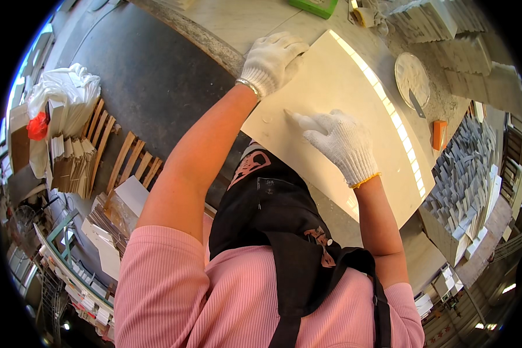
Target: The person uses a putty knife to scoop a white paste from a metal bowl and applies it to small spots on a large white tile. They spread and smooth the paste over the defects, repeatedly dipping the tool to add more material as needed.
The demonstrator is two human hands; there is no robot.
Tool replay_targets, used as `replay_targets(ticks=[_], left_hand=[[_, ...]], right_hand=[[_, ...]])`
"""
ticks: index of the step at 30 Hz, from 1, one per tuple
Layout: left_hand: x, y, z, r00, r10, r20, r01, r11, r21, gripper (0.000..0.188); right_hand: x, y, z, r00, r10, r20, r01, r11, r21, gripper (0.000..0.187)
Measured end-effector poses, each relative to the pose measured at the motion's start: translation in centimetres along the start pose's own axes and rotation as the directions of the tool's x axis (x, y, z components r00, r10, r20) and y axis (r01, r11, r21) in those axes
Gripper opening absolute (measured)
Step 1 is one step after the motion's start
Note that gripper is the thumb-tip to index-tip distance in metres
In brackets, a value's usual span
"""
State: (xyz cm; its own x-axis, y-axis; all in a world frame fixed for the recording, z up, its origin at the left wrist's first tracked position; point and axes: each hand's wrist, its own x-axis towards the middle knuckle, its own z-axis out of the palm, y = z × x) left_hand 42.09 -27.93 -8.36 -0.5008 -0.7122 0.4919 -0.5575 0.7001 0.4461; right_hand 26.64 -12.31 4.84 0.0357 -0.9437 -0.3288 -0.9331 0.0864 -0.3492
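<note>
Person in a black apron [296, 232] and pink ribbed top [243, 290] is bent over a glossy cream slab [325, 87] right next to me. Gloved left hand [275, 64] is over its edge, right hand [342, 139] sits lower with a finger stretched toward the surface. Off to the right there's a round dish [408, 68] with a putty knife [416, 104] on it, plus a little orange block [439, 134] near that.
</note>
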Motion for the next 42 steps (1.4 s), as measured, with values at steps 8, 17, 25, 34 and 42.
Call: replay_targets(ticks=[8,17,25,34,42], left_hand=[[0.1,-0.2,-0.1,1.000,0.009,0.003,-0.009,1.000,-0.020,0.028],[0.1,-0.4,-0.2,1.000,0.025,0.004,-0.025,0.998,-0.049,0.028],[-0.1,-0.3,-0.2,0.999,0.007,0.041,-0.004,0.997,-0.073,0.030],[-0.1,-0.5,0.1,1.000,0.018,-0.024,-0.020,0.996,-0.089,0.032],[0.0,-0.3,0.0,1.000,0.008,-0.021,-0.010,0.996,-0.087,0.034]], right_hand=[[-1.1,0.0,0.4,0.997,-0.051,-0.057,0.057,0.993,0.100,0.030],[-2.0,-1.0,1.7,0.997,-0.041,-0.061,0.054,0.973,0.224,0.030],[-2.2,-2.4,2.9,0.999,0.044,-0.001,-0.043,0.974,0.222,0.034],[-2.1,-3.6,3.1,0.993,0.119,0.027,-0.122,0.974,0.189,0.036],[-1.8,-4.2,2.9,0.993,0.120,0.000,-0.119,0.987,0.108,0.035]])
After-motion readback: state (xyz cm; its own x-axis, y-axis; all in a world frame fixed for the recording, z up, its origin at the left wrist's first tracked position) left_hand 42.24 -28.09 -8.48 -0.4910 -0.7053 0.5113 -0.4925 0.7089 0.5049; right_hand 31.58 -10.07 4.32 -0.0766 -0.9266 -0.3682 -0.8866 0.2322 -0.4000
